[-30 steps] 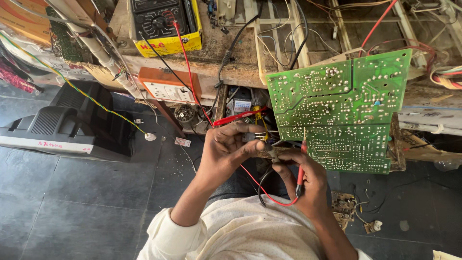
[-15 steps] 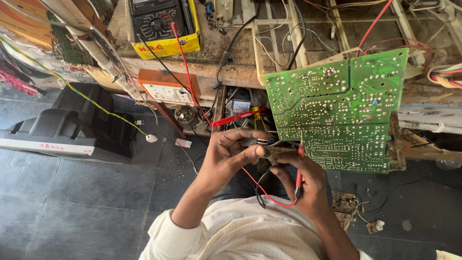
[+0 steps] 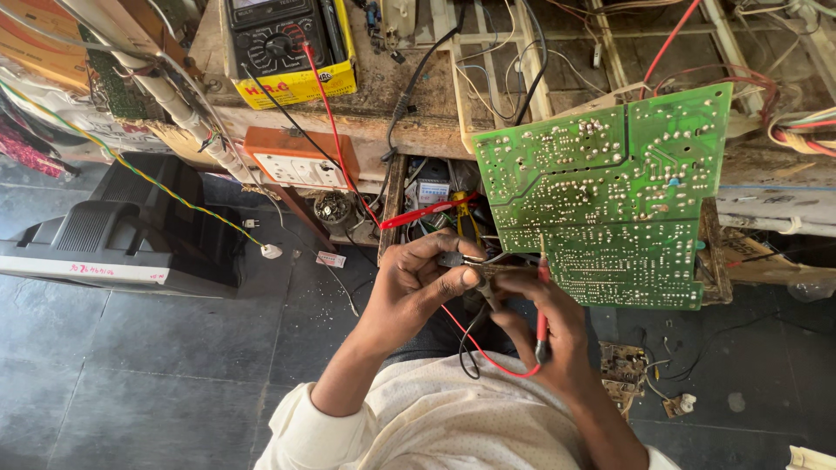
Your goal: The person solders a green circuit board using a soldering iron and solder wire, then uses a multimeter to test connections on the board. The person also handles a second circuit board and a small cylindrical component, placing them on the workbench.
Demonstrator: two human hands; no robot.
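Note:
My left hand (image 3: 416,283) pinches a small dark component (image 3: 453,259) with thin leads, held just below the lower left corner of a large green circuit board (image 3: 610,196) that lies solder side up. My right hand (image 3: 544,326) grips a red meter probe (image 3: 542,300), its tip pointing up toward the component and the board's edge. A red lead (image 3: 477,348) loops under both hands. The yellow multimeter (image 3: 287,43) sits on the wooden bench above, with red and black leads running down from it. A second red probe (image 3: 427,211) lies in the open drawer.
An orange and white switch box (image 3: 296,159) hangs at the bench front. A dark television casing (image 3: 113,239) lies on the grey stone floor at left. Small circuit scraps (image 3: 623,370) lie on the floor at right. Wires and wooden frames crowd the bench top.
Both hands stay together at the board's lower left corner. The fingers shift slightly on the small component and the probe stays close to it.

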